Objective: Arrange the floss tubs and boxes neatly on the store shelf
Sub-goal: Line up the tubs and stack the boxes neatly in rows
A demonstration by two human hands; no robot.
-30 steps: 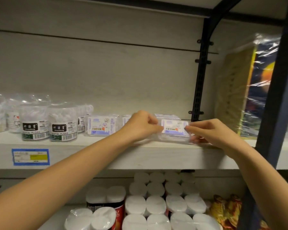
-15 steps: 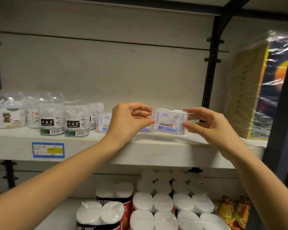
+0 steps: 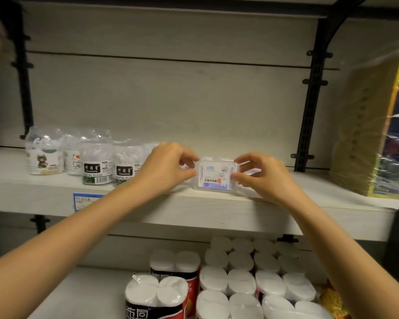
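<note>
A clear floss box (image 3: 217, 176) with a white and purple label stands upright near the front edge of the pale shelf (image 3: 194, 210). My left hand (image 3: 165, 169) pinches its left end and my right hand (image 3: 260, 174) pinches its right end. To the left stand two floss tubs with black labels, the nearer tub (image 3: 124, 165) partly behind my left hand and the other tub (image 3: 96, 164) beside it. Further left are two tubs with cartoon labels, the outer cartoon tub (image 3: 44, 155) and a smaller one (image 3: 73, 155). Other boxes behind my hands are mostly hidden.
A large plastic-wrapped yellow and blue pack (image 3: 376, 125) leans at the shelf's right end. A black upright (image 3: 311, 107) runs behind the shelf. A blue price tag (image 3: 85, 201) is on the shelf lip. Wrapped tissue rolls (image 3: 235, 279) fill the lower shelf.
Both hands lifted the floss box off the shelf, turned its label to face me, then brought it back down onto the shelf front. The view shifted left.
</note>
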